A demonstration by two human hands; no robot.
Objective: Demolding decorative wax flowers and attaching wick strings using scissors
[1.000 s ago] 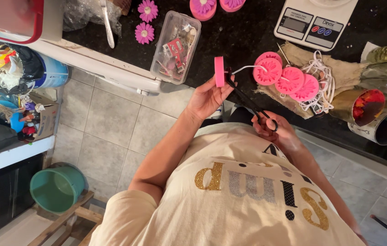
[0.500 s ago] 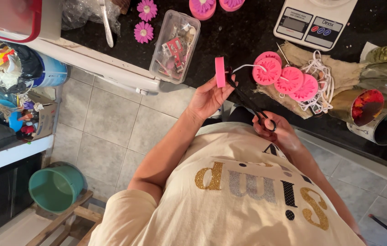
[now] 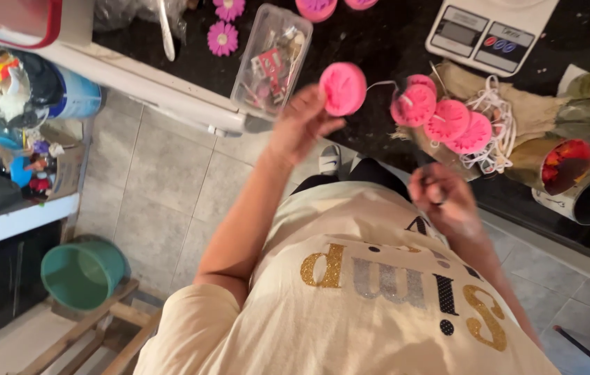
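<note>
1. A black stone counter [image 3: 371, 48] fills the upper part of the frame.
2. On it, upper centre, lies a clear plastic box [image 3: 272, 59] of small items, with pink flower shapes [image 3: 223, 37] to its left.
3. At upper right sit a white kitchen scale [image 3: 491, 31] and, below it, a cluster of round pink moulds [image 3: 448, 119] on tan cloth [image 3: 458, 80].
4. Far right stand open tins [image 3: 559, 165].

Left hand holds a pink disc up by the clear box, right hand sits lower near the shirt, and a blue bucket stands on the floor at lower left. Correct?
Not quite: the head view shows the bucket is green, not blue. The rest stands: the left hand holds the pink disc up by the clear box, and the right hand sits lower near the shirt.
</note>
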